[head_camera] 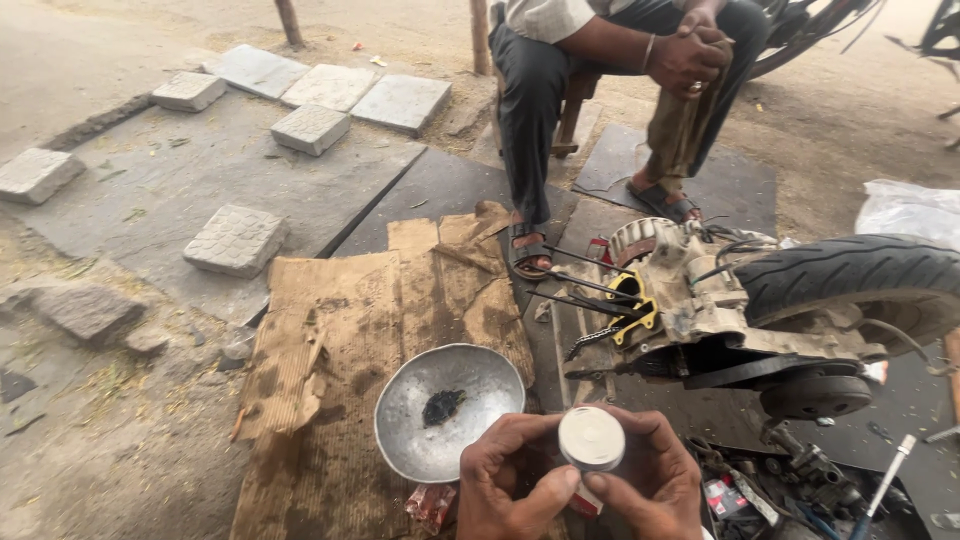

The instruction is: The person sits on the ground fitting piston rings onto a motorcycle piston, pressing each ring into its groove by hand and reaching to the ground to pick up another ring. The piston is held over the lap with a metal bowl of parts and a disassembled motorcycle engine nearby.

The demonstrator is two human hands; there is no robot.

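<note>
2 hands [580, 490] gripping white jar [591, 440], bowl [420, 455] rim adjacent

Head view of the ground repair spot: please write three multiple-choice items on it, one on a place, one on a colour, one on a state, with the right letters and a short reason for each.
1. Where is the metal bowl?
A. on the cardboard sheet
B. on a paving block
C. on the tyre

2. What colour is the cap of the small container held in the hands?
A. black
B. white
C. green

3. How is the container held?
A. by the left hand alone
B. it lies on the ground
C. by both hands, with the right hand too

Answers:
1 A, as the bowl rests on the brown cardboard in front of the hands.
2 B, as the round top looks white.
3 C, as fingers of both hands close around it.
</note>
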